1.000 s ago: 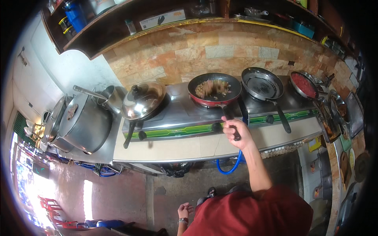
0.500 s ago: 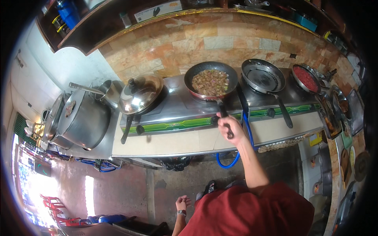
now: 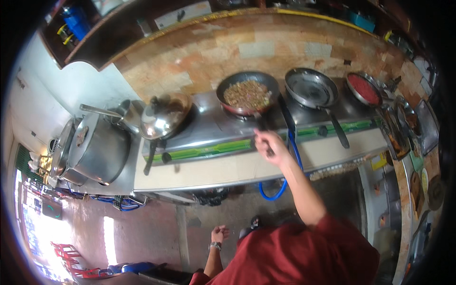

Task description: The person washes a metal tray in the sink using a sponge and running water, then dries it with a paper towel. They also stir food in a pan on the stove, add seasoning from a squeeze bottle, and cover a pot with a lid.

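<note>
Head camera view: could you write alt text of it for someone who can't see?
A person's right hand grips the handle of a red-sided frying pan of chopped food, over a stove. The left hand hangs low, holding nothing visible. A lidded pan stands to the left and a dark pan to the right.

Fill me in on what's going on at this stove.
A person's right hand grips the handle of a frying pan holding chopped food, over the stove. The left hand hangs low, away from the stove, with nothing visible in it. To the right are a dark pan and red food in another pan; to the left stands a lidded pan.
</note>
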